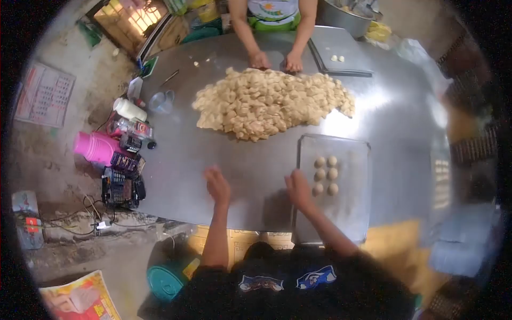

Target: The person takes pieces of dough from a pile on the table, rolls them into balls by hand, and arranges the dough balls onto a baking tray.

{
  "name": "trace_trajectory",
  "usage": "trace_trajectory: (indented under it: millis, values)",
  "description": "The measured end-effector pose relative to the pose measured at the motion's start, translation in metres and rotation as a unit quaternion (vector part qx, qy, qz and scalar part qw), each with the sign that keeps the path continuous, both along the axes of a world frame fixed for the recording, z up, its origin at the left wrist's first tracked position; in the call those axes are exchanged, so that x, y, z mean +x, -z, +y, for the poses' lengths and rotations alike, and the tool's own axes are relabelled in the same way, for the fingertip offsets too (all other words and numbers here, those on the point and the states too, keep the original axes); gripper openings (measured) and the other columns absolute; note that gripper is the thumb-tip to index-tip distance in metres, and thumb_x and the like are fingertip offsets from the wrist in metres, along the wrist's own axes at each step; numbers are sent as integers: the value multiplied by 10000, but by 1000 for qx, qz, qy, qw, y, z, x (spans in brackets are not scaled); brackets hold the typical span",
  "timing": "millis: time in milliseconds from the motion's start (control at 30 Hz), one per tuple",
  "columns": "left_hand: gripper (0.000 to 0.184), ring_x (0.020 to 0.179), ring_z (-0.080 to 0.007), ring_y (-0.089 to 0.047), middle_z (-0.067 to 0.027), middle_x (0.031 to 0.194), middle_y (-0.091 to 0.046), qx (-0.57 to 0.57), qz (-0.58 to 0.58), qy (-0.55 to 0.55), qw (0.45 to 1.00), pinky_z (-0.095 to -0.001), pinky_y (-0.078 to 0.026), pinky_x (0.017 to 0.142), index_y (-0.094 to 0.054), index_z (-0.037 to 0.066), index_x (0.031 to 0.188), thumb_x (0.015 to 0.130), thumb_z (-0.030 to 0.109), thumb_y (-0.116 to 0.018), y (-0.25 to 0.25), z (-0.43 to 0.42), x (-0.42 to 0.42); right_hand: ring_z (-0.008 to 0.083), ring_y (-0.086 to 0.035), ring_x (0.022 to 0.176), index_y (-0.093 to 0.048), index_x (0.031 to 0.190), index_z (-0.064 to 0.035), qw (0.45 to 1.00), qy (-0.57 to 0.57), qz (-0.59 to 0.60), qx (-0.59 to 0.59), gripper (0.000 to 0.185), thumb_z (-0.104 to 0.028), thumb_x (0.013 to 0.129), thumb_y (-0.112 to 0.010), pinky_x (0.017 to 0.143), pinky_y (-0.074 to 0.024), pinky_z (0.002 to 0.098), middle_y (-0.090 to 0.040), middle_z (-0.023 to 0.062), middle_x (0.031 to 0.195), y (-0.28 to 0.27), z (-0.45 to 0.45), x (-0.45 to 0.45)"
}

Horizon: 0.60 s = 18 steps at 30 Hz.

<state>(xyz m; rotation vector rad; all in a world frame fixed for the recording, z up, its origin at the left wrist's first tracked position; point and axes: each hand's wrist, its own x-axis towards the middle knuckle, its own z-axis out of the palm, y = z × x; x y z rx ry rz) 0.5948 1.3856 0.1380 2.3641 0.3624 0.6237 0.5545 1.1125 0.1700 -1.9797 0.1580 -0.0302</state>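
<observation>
My left hand [217, 185] is over the metal table [170, 181], slightly blurred, with its fingers stretched out and nothing visible in it. My right hand [297, 188] is at the left edge of a metal tray [349, 213], its fingers curled; whatever they may hold is hidden. Round dough balls [332, 173] sit on that tray in two columns, just right of my right hand. Beyond both hands lies a large heap of small dough pieces [266, 101].
Across the table a person's hands [277, 61] touch the heap's far edge. A second tray [341, 50] holds two small dough pieces. A clear cup [161, 102], a white bottle [129, 109], a pink container [96, 148] and black devices [121, 186] stand at the left.
</observation>
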Motion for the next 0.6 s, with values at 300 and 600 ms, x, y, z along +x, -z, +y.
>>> trace_trajectory:
  millis: [300,600]
  values:
    - [280,1036,-338,-479,-188,1060,-549,316,193,148,917,-428,-359,929,-502,23,1116,918,212,-444,49,43,-7,332,-470,1030,-494,1146,-5,841,-305,-161,-417,388,-144,784,-495,882,-354,444,-493,210,1125,56,67,84]
    - [281,1038,-372,-461,-184,1090,-533,157,133,207,956,-469,-392,900,-514,52,1092,918,231,-386,68,43,-82,354,-480,970,-534,1028,-28,878,-245,-141,-386,284,-176,786,-511,852,-392,476,-506,174,1026,88,82,9]
